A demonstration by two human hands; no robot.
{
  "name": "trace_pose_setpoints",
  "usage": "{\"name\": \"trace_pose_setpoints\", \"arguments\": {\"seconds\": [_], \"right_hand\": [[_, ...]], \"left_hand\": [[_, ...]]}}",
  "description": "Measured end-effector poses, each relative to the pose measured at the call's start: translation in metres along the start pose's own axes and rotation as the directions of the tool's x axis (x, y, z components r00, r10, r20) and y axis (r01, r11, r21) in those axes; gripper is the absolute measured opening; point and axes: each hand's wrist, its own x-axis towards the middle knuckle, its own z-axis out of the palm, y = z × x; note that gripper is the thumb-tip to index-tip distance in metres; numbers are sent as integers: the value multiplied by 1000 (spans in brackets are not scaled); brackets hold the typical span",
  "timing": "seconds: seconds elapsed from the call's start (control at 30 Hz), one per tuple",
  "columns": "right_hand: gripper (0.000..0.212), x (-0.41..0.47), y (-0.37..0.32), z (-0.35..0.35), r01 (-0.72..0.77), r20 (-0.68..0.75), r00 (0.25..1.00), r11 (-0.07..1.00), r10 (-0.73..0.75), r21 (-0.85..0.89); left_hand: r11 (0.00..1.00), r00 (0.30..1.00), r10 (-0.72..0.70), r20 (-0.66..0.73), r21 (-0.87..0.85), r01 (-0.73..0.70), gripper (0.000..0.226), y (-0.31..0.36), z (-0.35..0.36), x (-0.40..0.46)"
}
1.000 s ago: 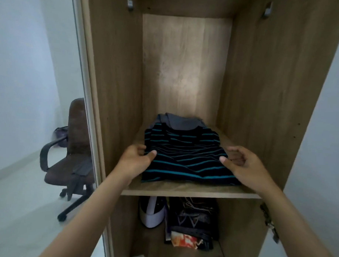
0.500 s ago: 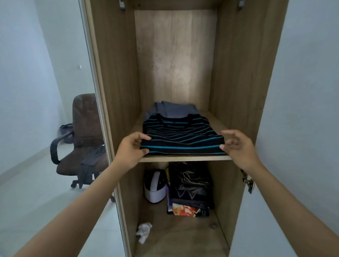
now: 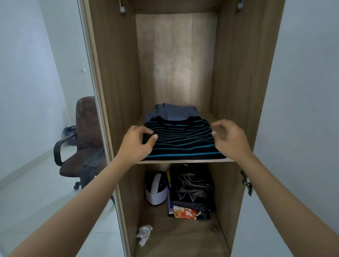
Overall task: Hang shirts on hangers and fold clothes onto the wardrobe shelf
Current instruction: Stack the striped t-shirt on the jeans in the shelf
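Folded striped shirt [image 3: 180, 141] lies on wardrobe shelf [image 3: 184, 160], atop grey garment [image 3: 174, 113]. Left hand [image 3: 138, 144] pinches shirt's left edge. Right hand [image 3: 230, 139] hovers above shirt's right edge, fingers loosely curled, holding nothing. Risk: one-sided tug could skew fold or drag shirt past shelf lip.

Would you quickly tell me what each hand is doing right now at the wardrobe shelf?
Left hand: pinches the left edge of the folded striped shirt.
Right hand: open, fingers loosely curled, holding nothing, over the shirt's right side.
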Motion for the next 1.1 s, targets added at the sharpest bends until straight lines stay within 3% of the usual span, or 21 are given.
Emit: {"name": "trace_pose_setpoints", "arguments": {"seconds": [0.1,0.2,0.3,0.5,0.6,0.67,0.73,0.83,0.93,1.1], "right_hand": [[43,19,-4,24,28,214,976,1000,-29,6],[63,22,17,46,-38,517,837,963,177,-268],[72,22,34,52,-53,579,754,907,311,-418],[76,45,34,56,-56,627,700,900,344,-432],[66,61,36,52,-126,628,705,930,329,-345],[47,80,39,54,-216,506,809,952,299,-217],[43,97,45,58,-294,360,875,947,322,-134],[59,116,60,73,-327,347,858,923,379,-200],[61,131,75,91,-418,405,810,902,424,-107],[33,151,81,103,-556,385,787,824,481,107]], "left_hand": [[994,987,83,137,57,-91,41,8,24,23],[954,902,-126,412,299,-3,59,-4,51,33],[885,795,-326,512,461,66,66,-23,65,39],[868,738,-358,572,496,36,73,-20,66,63],[915,791,-317,524,388,109,63,-26,57,81],[941,862,-314,398,254,225,47,-36,55,97],[929,889,-353,291,226,295,46,-50,58,113],[902,839,-431,333,175,394,55,-65,68,131],[891,824,-449,346,106,441,53,-73,79,146],[791,809,-541,229,-188,582,28,-78,88,165]]}}
